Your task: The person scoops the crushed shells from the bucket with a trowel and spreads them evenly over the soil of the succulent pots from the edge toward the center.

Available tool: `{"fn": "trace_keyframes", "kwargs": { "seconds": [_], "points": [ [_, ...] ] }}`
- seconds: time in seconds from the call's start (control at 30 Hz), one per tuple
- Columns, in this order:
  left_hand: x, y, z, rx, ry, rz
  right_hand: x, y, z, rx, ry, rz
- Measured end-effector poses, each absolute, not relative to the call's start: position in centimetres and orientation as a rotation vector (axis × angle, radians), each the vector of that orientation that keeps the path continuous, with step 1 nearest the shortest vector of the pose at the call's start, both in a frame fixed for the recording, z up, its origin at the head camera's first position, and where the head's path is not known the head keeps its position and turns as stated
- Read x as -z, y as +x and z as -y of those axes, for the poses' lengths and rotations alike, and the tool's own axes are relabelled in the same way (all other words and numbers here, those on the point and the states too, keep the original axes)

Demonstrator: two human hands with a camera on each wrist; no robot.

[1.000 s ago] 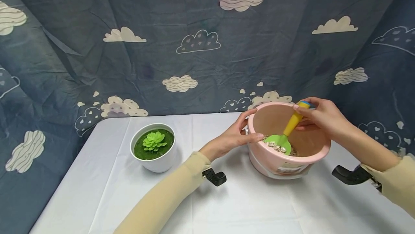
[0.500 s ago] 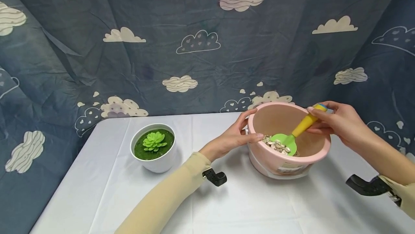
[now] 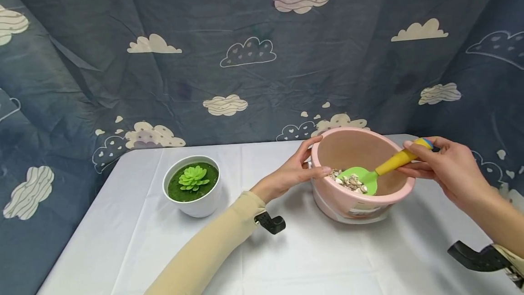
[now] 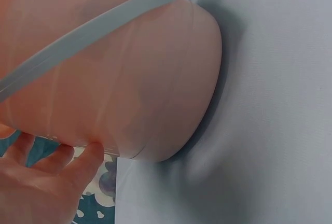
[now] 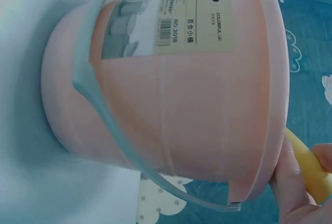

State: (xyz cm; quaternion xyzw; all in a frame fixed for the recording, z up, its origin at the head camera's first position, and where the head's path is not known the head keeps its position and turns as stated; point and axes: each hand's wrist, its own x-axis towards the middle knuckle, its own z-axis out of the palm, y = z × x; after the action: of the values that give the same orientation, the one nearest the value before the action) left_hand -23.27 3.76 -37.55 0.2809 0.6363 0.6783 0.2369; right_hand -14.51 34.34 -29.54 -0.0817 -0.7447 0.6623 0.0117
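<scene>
A pink bucket (image 3: 344, 206) stands at the right of the table, with small pale shells or pebbles (image 3: 351, 183) at its left inside. My left hand (image 3: 286, 175) holds the bucket's left side, thumb at the front rim and fingers round the outer wall. In the left wrist view its fingertips (image 4: 93, 154) press on the wall. My right hand (image 3: 454, 167), over the right rim, pinches the yellow handle of a toy shovel (image 3: 395, 162). The shovel's green scoop is down in the bucket among the pale pieces. In the right wrist view most of the shovel is hidden behind the bucket.
A white pot (image 3: 200, 207) with a green succulent (image 3: 193, 178) stands left on the white-clothed table (image 3: 184, 240). The bucket's pale carrying handle (image 5: 122, 141) hangs down its front. A dark cloud-print cloth (image 3: 196, 77) hangs behind the table.
My right hand has moved right and down, laying the shovel's handle lower over the right rim. The scoop has shifted slightly right. My left hand and the bucket keep their place.
</scene>
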Motion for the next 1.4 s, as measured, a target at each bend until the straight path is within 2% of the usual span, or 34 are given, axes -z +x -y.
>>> {"fn": "trace_keyframes", "kwargs": {
  "seconds": [0.63,1.4],
  "points": [
    [37.5,-23.1,-3.9,-1.858,0.766,-1.754,31.4,-12.1,-34.9,-2.212,-0.253,1.803],
    [37.6,-23.0,-3.8,-1.908,0.79,-1.811,32.9,-12.0,-35.1,-2.285,-0.246,1.447]
  ]
}}
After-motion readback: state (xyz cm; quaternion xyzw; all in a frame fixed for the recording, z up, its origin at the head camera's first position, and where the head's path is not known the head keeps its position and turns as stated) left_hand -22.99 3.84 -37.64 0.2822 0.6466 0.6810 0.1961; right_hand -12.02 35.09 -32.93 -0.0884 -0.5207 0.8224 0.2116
